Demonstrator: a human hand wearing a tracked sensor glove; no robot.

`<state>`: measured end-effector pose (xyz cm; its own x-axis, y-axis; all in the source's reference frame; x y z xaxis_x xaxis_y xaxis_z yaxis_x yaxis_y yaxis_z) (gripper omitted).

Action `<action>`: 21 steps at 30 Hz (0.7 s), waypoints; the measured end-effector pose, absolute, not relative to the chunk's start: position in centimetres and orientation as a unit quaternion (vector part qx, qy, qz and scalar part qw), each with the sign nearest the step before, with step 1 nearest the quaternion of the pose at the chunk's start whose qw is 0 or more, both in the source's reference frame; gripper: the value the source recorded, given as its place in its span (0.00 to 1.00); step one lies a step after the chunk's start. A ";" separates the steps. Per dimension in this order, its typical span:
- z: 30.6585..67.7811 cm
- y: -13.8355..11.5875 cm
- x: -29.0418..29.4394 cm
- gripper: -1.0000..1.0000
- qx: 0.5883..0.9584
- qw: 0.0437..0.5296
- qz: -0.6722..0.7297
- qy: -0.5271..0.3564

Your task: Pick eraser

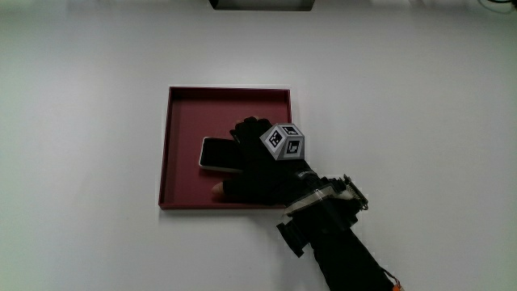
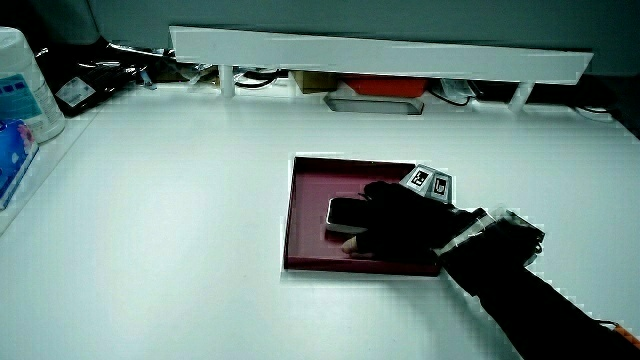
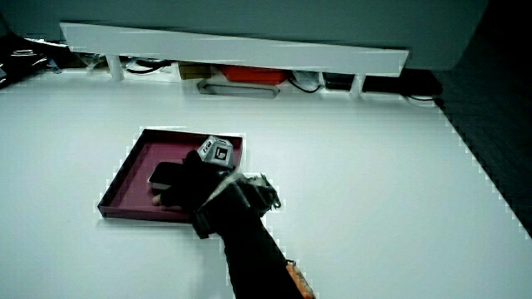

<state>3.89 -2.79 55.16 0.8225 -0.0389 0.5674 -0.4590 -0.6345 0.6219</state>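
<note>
**Hand down on eraser inside red tray**

Surface: I see a plain white table (image 1: 97,97), matte, w/ a low white partition (image 2: 380,52) at its edge farthest from the person in both side views. Under the partition there's a grey flat box w/ something red above it (image 2: 375,95), plus cables; too small for me to tell more. In a side view a white container w/ blue label (image 2: 22,85) stands at the table's edge, well apart from the hand. In the main view a dark rectangular object (image 1: 260,4) shows at the table's edge farthest from the person; can't tell what it is.

Around the hand: a shallow square dark-red tray (image 1: 182,109) w/ low walls lies flat on the table. Nothing else in it that I can see apart from the eraser. Tray wall nearest the person sits just under the wrist.

Eraser: a small rectangular block, black top w/ pale lower edge (image 1: 215,152), lies flat on the tray floor, roughly mid-tray. One end is covered by the glove.

Hand: black-gloved hand (image 1: 257,166) reaches into the tray over the wall nearest the person, palm down, forearm (image 1: 339,250) angled back toward the person. Patterned cube (image 1: 283,142) on its back faces up. Fingers lie over the eraser's end, touching it; a bare thumb tip (image 1: 218,189) shows nearer the person than the eraser. Whether fingers are clamped on it or just resting, I can't tell.
</note>
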 end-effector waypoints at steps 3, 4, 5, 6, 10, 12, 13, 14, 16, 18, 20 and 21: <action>55.3 -2.8 4.1 0.57 0.869 0.390 0.269 -0.143; 55.0 -2.7 4.1 0.59 0.870 0.379 0.279 -0.146; 55.0 -2.7 4.3 0.61 0.878 0.366 0.275 -0.141; 54.8 -2.7 4.3 0.64 0.878 0.359 0.282 -0.146; 54.6 -2.7 4.6 0.73 0.886 0.337 0.285 -0.142; 54.2 -2.7 4.5 0.77 0.883 0.335 0.296 -0.146; 54.7 -2.7 4.6 0.80 0.888 0.328 0.287 -0.146; 54.2 -2.7 4.5 0.82 0.888 0.329 0.288 -0.142; 54.4 -2.6 4.6 0.86 0.891 0.323 0.286 -0.143; 54.4 -2.6 4.5 0.91 0.891 0.321 0.287 -0.147; 54.4 -2.5 4.6 0.95 0.890 0.320 0.290 -0.145; 54.5 -2.5 4.6 0.98 0.888 0.320 0.294 -0.150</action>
